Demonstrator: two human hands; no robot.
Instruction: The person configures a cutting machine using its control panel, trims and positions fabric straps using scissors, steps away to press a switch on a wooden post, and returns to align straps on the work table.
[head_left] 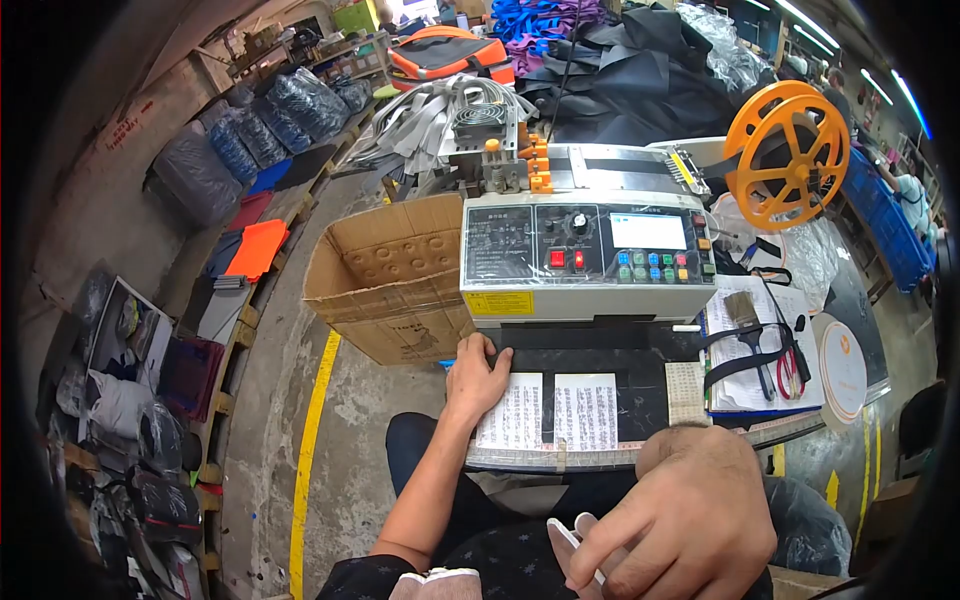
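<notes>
My left hand rests at the left edge of the black worktable, beside the cardboard box and below the machine; it holds nothing and its thumb stands apart from the fingers. Close to the camera, my right hand is closed on a thin pale piece with rounded white ends; what it is I cannot make out. Two printed paper sheets lie side by side just right of my left hand. Behind them stands a strip-cutting machine with buttons and a lit screen.
An open cardboard box stands left of the machine. An orange reel is mounted at its right. Papers with a brush, scissors and a black strap lie on the table's right. Grey strips and black material are piled behind.
</notes>
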